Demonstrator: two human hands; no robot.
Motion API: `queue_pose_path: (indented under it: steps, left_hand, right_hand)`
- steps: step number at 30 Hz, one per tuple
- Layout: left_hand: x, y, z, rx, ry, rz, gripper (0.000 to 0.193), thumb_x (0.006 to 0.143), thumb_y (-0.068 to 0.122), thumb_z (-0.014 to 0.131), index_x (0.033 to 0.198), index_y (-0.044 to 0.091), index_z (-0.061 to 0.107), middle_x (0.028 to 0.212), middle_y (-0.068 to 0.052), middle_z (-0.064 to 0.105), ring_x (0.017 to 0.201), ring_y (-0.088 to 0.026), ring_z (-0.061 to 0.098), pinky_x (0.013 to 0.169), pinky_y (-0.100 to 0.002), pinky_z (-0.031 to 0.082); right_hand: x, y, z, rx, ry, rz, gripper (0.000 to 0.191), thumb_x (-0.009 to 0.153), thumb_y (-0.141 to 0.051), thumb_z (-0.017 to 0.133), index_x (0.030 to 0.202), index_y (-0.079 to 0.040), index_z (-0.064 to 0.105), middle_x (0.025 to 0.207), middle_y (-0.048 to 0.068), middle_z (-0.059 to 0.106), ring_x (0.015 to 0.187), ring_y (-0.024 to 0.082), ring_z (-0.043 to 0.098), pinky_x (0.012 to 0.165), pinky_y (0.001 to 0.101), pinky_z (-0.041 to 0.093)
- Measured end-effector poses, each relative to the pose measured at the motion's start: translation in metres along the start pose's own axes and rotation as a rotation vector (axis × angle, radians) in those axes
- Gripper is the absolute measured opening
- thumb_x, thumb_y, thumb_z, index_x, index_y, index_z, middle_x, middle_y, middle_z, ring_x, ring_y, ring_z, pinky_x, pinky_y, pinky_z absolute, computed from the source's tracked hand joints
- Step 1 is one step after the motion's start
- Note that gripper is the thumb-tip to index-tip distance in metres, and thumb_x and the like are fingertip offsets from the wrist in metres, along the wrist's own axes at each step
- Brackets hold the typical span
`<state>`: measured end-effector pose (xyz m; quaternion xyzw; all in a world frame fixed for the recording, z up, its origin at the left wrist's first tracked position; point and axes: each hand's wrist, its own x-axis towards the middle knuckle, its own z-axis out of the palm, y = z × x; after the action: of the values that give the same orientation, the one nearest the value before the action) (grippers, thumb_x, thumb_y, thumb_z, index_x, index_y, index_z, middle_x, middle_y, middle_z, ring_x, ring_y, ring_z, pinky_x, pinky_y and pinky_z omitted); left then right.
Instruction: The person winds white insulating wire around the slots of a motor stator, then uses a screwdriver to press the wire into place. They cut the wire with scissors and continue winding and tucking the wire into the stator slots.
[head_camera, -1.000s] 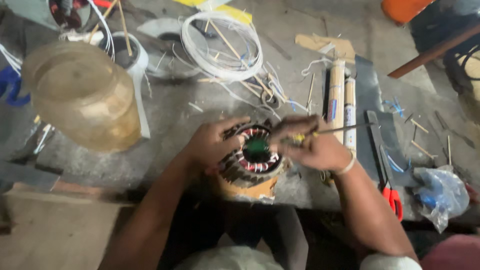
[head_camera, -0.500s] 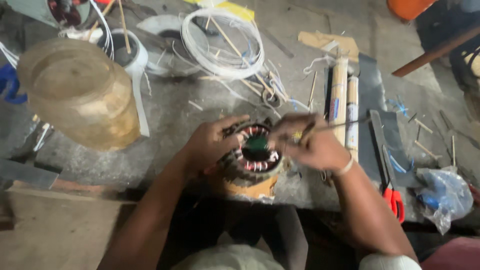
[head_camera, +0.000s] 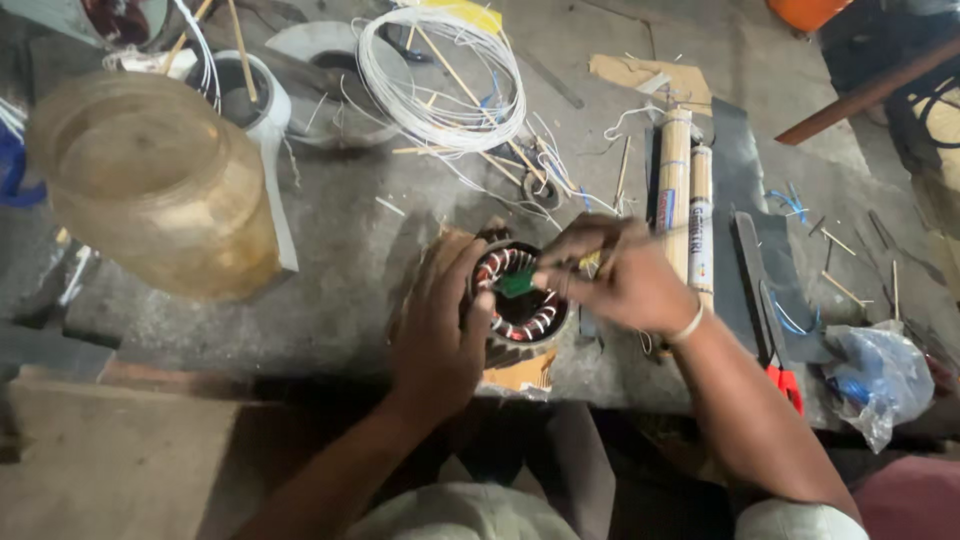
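Copper coils already fill most slots of the motor stator, so the winding looks well along. Left hand grips its left rim; right hand pinches a green insulating slip over the core, not yet seated.

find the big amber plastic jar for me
In the head view the amber jar lies at upper left on the bench, left of the white wire coil.
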<state>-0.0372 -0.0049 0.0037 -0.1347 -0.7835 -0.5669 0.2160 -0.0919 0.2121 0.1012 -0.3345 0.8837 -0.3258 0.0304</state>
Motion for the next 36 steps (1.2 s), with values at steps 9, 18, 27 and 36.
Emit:
queue_pose_path:
  steps: [9,18,27,36]
  left_hand:
    - [0.083,-0.050,0.001,-0.211,-0.510,0.090,0.053,0.102,0.040,0.050,0.142,0.006,0.055,0.141,-0.021,0.063,0.131,-0.034,0.062,0.110,-0.044,0.047]
    - [0.086,-0.035,0.040,0.202,-0.588,-0.202,0.069,0.103,0.063,0.031,0.144,0.012,0.055,0.141,-0.020,0.061,0.139,-0.035,0.050,0.120,-0.055,0.025]
    - [0.033,-0.031,-0.043,0.087,-0.672,0.052,0.098,0.073,0.070,0.073,0.149,0.012,0.048,0.138,-0.020,0.053,0.133,-0.039,0.045,0.110,-0.053,0.026]
    - [-0.001,-0.048,-0.033,0.149,-0.489,0.048,0.100,0.064,0.060,0.083,0.145,0.011,0.052,0.134,-0.013,0.060,0.123,-0.032,0.055,0.106,-0.049,0.031]
  right_hand:
    - [0.001,0.008,0.005,-0.033,-0.003,-0.052,0.015,0.088,-0.018,0.081,0.096,-0.005,0.078,0.092,0.008,0.077,0.082,0.019,0.071,0.076,0.0324,0.056]
    - [-0.004,-0.013,-0.011,-0.016,0.050,0.012,0.016,0.086,-0.013,0.081,0.098,-0.003,0.077,0.090,0.008,0.076,0.080,0.018,0.072,0.073,0.0301,0.056]
    - [-0.012,-0.016,-0.024,0.101,0.059,0.014,0.015,0.088,-0.010,0.080,0.100,-0.001,0.076,0.093,0.010,0.077,0.085,0.018,0.073,0.078,0.0306,0.058]
    - [-0.003,-0.026,-0.014,0.074,-0.155,-0.072,0.015,0.087,-0.011,0.080,0.100,-0.004,0.077,0.094,0.010,0.078,0.085,0.020,0.075,0.077,0.0310,0.058]
